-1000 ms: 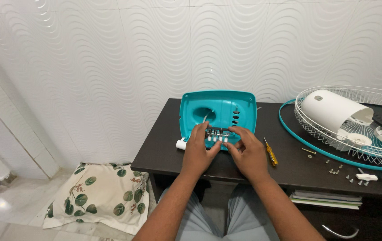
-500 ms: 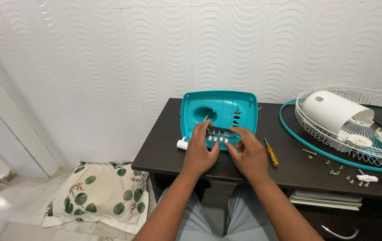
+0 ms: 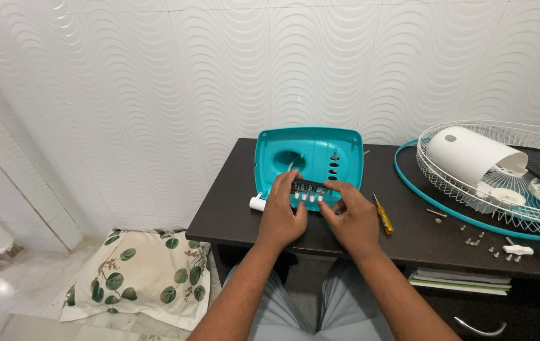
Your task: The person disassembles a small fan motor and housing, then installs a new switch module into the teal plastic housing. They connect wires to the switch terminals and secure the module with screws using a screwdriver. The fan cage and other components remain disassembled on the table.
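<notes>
A teal plastic fan base cover (image 3: 311, 155) lies upside down on the dark table (image 3: 238, 208). Both hands grip a small black switch block with white push buttons (image 3: 308, 190) at the cover's front edge. My left hand (image 3: 281, 213) pinches its left end, and my right hand (image 3: 349, 218) holds its right end. A white cylindrical piece (image 3: 257, 203) pokes out just left of my left hand.
A yellow-handled screwdriver (image 3: 382, 215) lies right of my right hand. Farther right sit a white wire fan guard with a teal ring (image 3: 447, 183), a white motor housing (image 3: 472, 158), and several loose screws (image 3: 478, 243). A leaf-print pillow (image 3: 137, 275) lies on the floor.
Both hands stay on the switch block at the cover's front edge with only slight finger shifts. The view has shifted a little.
</notes>
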